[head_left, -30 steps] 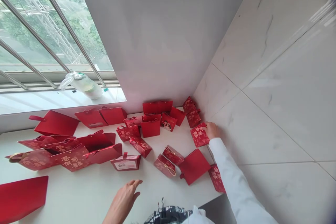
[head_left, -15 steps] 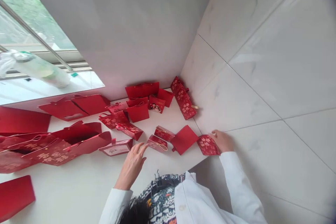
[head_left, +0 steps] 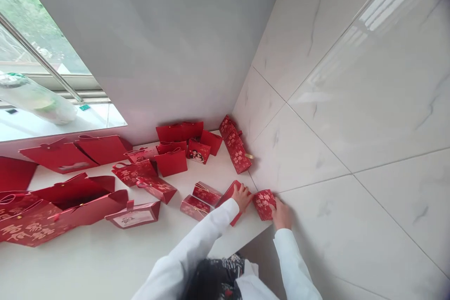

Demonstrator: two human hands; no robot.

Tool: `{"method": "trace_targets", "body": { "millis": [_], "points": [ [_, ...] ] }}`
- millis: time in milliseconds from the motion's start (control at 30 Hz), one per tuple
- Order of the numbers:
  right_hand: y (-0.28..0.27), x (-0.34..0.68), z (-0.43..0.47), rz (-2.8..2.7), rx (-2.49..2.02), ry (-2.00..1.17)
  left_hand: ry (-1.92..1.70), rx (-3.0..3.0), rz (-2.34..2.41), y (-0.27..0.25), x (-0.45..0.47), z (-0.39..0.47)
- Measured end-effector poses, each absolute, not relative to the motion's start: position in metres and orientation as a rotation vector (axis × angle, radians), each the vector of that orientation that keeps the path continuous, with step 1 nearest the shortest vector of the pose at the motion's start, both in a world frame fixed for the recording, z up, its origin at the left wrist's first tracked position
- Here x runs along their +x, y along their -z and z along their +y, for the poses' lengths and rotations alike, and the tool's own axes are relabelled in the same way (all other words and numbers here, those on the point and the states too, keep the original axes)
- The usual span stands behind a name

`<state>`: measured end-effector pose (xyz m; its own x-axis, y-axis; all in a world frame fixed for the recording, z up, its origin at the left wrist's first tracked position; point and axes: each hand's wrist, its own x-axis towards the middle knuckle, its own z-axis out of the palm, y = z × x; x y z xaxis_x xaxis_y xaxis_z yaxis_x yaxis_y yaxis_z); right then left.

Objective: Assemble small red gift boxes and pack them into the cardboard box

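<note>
The right hand (head_left: 282, 214) pinches the right side of a gold-patterned red box (head_left: 263, 204) at the table's (head_left: 80, 262) right end, beside the tiled wall (head_left: 316, 150). The left hand (head_left: 242, 197) lies with bent fingers over a plain red box (head_left: 227, 193); whether it grips, I cannot tell. Left of that, two small red boxes (head_left: 207, 193) sit side by side; farther back, more red boxes (head_left: 171, 163) stand near the grey wall (head_left: 158, 47).

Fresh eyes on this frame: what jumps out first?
Most likely the crowd of bright red boxes spread across the white table, thickest at the left and along the wall. Next, two white-sleeved hands at the table's right end: the left hand on a plain red box, the right hand at the right edge of a gold-lettered one, beside pale wall tiles.
</note>
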<state>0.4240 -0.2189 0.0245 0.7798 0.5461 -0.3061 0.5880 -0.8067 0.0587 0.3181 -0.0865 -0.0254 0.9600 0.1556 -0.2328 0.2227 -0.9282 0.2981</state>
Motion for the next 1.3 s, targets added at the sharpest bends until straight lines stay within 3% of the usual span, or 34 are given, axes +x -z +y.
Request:
{"method": "trace_targets", "body": {
  "millis": [333, 700, 867, 967, 1100, 1300],
  "points": [
    [-0.047, 0.443, -0.165, 1.039, 2.829, 0.353, 0.296, 2.751, 0.201, 0.060, 0.275, -0.112],
    [-0.017, 0.408, -0.128, 1.281, 2.964, 0.187, 0.138, 2.537, 0.404, -0.010, 0.202, -0.129],
    [-0.022, 0.330, -0.124, 2.033, 2.711, 0.607, 0.174, 2.418, 0.755, -0.039, 0.127, -0.114],
    [-0.018, 0.286, -0.100, 1.979, 2.606, 0.732, 0.199, 2.369, 0.896, -0.048, 0.099, -0.102],
    [-0.036, 0.280, -0.095, 1.841, 2.731, 0.665, 0.290, 2.325, 0.957, -0.053, 0.087, -0.100],
    [-0.096, 0.350, -0.201, 1.495, 3.078, 0.346, 0.494, 2.223, 1.037, -0.037, 0.073, -0.111]
  ]
}}
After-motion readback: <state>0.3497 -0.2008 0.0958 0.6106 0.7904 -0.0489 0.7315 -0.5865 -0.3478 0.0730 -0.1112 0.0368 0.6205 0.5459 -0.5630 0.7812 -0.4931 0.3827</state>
